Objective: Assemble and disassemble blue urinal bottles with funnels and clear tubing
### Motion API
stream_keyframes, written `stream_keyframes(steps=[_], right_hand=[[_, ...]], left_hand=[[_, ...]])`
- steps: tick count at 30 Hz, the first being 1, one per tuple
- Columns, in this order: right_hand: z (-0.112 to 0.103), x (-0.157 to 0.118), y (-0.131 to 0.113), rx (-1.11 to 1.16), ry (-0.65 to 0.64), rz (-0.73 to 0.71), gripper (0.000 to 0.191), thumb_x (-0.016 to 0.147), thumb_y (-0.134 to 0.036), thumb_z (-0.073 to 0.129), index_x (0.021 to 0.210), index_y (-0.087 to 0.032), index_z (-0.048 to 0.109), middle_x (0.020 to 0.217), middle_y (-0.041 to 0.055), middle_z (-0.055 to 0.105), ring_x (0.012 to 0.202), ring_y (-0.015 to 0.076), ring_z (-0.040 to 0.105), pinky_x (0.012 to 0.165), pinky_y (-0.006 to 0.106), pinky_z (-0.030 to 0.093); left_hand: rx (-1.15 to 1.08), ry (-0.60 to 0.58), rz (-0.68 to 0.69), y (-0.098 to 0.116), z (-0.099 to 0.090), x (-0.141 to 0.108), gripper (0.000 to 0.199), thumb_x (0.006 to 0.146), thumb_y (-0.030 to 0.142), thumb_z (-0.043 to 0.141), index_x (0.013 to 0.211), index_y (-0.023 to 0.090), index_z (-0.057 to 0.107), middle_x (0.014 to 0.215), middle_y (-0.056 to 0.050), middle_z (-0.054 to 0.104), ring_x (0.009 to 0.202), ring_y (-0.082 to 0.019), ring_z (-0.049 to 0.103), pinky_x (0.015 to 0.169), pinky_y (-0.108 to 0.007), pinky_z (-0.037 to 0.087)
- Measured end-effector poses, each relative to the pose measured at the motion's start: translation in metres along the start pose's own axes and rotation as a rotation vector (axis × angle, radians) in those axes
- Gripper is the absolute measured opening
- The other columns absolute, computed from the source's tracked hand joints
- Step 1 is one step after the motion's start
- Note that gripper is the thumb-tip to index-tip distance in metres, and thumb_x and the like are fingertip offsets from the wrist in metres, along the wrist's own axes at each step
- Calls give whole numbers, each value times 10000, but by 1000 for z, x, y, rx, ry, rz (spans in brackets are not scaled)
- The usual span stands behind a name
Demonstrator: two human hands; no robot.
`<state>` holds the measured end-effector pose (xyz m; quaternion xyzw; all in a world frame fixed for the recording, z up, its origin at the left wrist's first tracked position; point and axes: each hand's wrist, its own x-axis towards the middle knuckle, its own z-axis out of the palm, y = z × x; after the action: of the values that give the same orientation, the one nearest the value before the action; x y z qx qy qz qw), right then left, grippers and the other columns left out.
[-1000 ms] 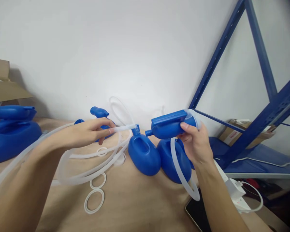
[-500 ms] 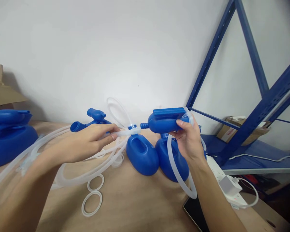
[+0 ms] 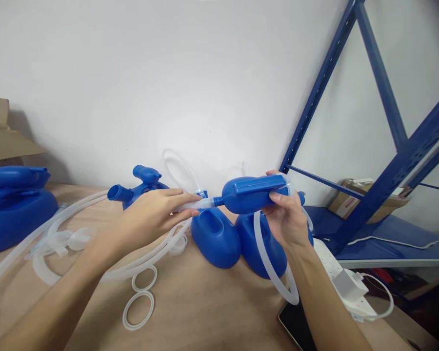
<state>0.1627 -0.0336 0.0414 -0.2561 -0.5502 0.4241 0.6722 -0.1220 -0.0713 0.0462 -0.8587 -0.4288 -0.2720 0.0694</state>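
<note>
My right hand [image 3: 288, 217] grips a hollow blue plastic piece [image 3: 241, 196] by its right end, where a translucent collar [image 3: 289, 185] sits. Its ribbed nozzle [image 3: 218, 201] points left. Between thumb and fingers, my left hand [image 3: 153, 212] pinches a translucent hose [image 3: 206, 204], whose end meets the nozzle; how far it is over the ribs I cannot tell. Just below stand two blue bottles [image 3: 219, 246], the right one [image 3: 265, 251] partly behind a hanging loop of hose [image 3: 269, 265]. Beyond my left hand is another blue part with an open spout [image 3: 119, 193].
Coiled hoses [image 3: 47, 229] and two white rings [image 3: 138, 311] lie on the wooden table [image 3: 205, 312]. A large blue container [image 3: 18, 214] is at left, near a cardboard box [image 3: 10, 141]. To the right are a phone [image 3: 296, 324], a power strip [image 3: 358, 304] and a blue metal shelf [image 3: 375, 234].
My left hand has moved right, bringing the hose end from just short of the nozzle into contact with it. The blue piece has tilted and dropped slightly in my right hand.
</note>
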Motion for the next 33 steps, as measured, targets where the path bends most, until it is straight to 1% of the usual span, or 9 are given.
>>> stream_keyframes(steps=[3, 6, 10, 14, 18, 20, 25, 29, 33], right_hand=[[-2, -2, -1, 47, -54, -4, 484, 671, -550, 820, 1045, -287, 660, 907, -2, 651, 756, 193, 646, 571, 295, 585], [-3, -2, 0, 15, -48, -30, 603, 691, -781, 759, 1025, -295, 637, 885, -2, 650, 749, 203, 663, 575, 315, 603], [-3, -2, 3, -51, -55, -97, 668, 647, -845, 752, 1030, -319, 599, 878, -14, 652, 795, 207, 688, 606, 295, 613], [-2, -3, 4, -61, -137, -139, 722, 588, -855, 773, 1056, -345, 569, 961, -5, 695, 904, 243, 721, 632, 307, 624], [-1, -3, 6, -66, -171, -172, 747, 542, -821, 822, 1055, -340, 571, 1013, 5, 705, 864, 226, 719, 632, 304, 622], [-1, -3, 7, -87, -184, -225, 730, 557, -786, 848, 1071, -342, 580, 1051, 13, 707, 917, 231, 713, 712, 331, 635], [-5, -5, 3, -181, -202, -421, 640, 625, -613, 925, 1116, -358, 604, 1099, 18, 707, 1088, 244, 669, 929, 404, 597], [-10, -5, -4, -230, -248, -489, 576, 661, -499, 940, 1112, -350, 613, 1122, 20, 717, 1060, 235, 673, 913, 403, 590], [-15, -1, -10, -225, -276, -509, 571, 647, -488, 942, 1091, -334, 618, 1084, 29, 732, 1005, 246, 679, 848, 406, 596]], left_hand=[[93, 145, 108, 1, 5, 0, 412, 1087, 425, 408, 1209, 172, 709, 984, -54, 727, 709, -176, 670, 605, -298, 439], [121, 288, 218, 4, 8, 0, 308, 1076, 300, 441, 1153, 122, 681, 888, -44, 702, 625, -146, 604, 561, -284, 403], [144, 388, 280, 8, 7, -1, 225, 1056, 221, 470, 1113, 106, 655, 805, -28, 668, 563, -127, 500, 518, -281, 343], [104, 454, 313, 8, 2, 0, 215, 1039, 195, 472, 1002, 96, 659, 751, -55, 626, 685, -175, 508, 604, -295, 386], [54, 408, 308, 4, -2, -1, 236, 1028, 191, 485, 914, 107, 674, 696, -38, 589, 651, -164, 483, 593, -299, 367], [2, 369, 269, 2, -4, -2, 236, 1023, 208, 510, 934, 109, 705, 734, -43, 634, 668, -156, 536, 616, -287, 399], [-215, 230, 15, 4, -9, -2, 222, 972, 330, 632, 1022, 176, 785, 901, -23, 786, 765, -151, 673, 681, -247, 476], [-322, 131, -145, 12, -12, 1, 195, 929, 352, 670, 962, 229, 818, 860, 25, 804, 696, -132, 667, 595, -220, 442], [-365, 82, -134, 19, -11, 2, 198, 924, 336, 662, 862, 219, 809, 702, 46, 743, 566, -95, 571, 521, -207, 381]])
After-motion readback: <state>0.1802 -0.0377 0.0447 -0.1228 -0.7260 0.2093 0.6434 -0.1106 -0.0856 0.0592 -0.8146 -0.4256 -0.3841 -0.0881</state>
